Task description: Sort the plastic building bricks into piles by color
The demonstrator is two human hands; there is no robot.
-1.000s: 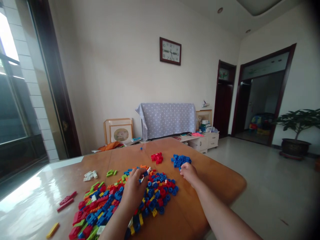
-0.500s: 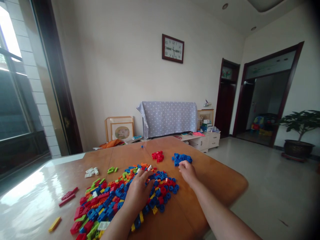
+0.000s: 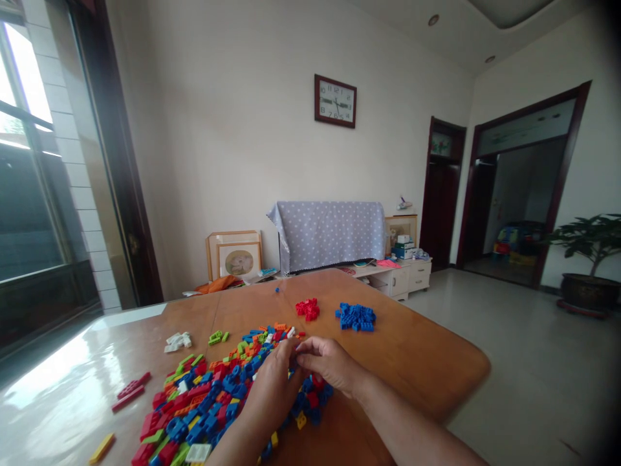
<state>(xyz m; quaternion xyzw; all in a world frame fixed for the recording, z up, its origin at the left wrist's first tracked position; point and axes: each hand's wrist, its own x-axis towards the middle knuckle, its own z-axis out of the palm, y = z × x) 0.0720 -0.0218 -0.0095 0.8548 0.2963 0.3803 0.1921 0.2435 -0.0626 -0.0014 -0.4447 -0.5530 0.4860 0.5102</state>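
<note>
A large mixed heap of toy building bricks [image 3: 213, 404] in blue, red, green, orange, yellow and white spreads over the wooden table [image 3: 412, 362]. Above its right part my left hand [image 3: 275, 383] and my right hand [image 3: 334, 367] meet at the fingertips. Both have their fingers bent inward, with thumb and fingers pinched; whatever lies between them is too small and covered to name. Beyond my right hand sits a group of blue bricks [image 3: 356, 317]. Left of that is a smaller cluster of red bricks [image 3: 307, 309].
White bricks [image 3: 178, 342] and green bricks [image 3: 218, 337] lie in small groups behind the heap. Crimson bricks [image 3: 130, 392] and one yellow brick [image 3: 102, 448] rest to the left. A tiny blue piece [image 3: 277, 290] is near the far edge.
My right hand has come from the blue group back to the left and nearer, joining my left hand over the heap. My left hand's fingers have drawn in to meet it.
</note>
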